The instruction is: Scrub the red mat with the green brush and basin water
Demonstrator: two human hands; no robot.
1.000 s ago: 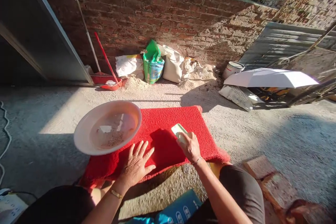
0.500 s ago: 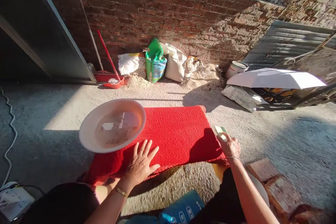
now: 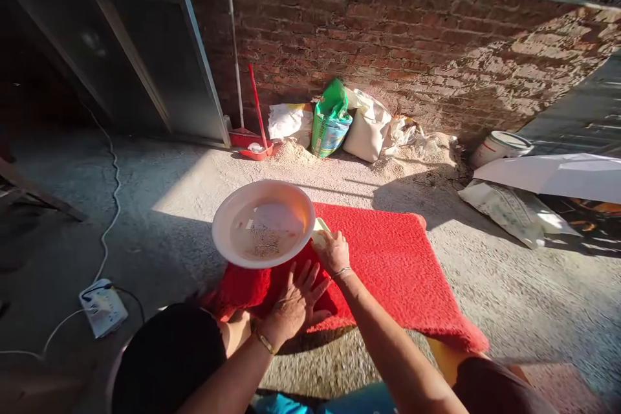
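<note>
A red, fluffy cloth [image 3: 388, 265] is spread in front of me over a support that it mostly hides. My left hand [image 3: 297, 304] lies flat on its near edge with the fingers spread. Just beyond it, my right hand [image 3: 334, 252] grips a pale yellow-green flat block [image 3: 320, 229] against the cloth; whether it is soap or something else I cannot tell. The block is close to the right side of a wide pale basin [image 3: 220, 233]. Shallow water with brownish grains at the bottom shows inside the basin, which rests on the cloth's left end.
Several sacks [image 3: 369, 129] lean against a brick wall [image 3: 388, 39], with a red dustpan [image 3: 257, 152] to their left. A white power strip [image 3: 103, 310] lies on the floor at left. A white bucket [image 3: 499, 149] and a pale umbrella [image 3: 577, 174] are at right.
My right hand has swept left with the block, from the cloth's right end to beside the basin. My left hand stays flat on the cloth. The view has turned left.
</note>
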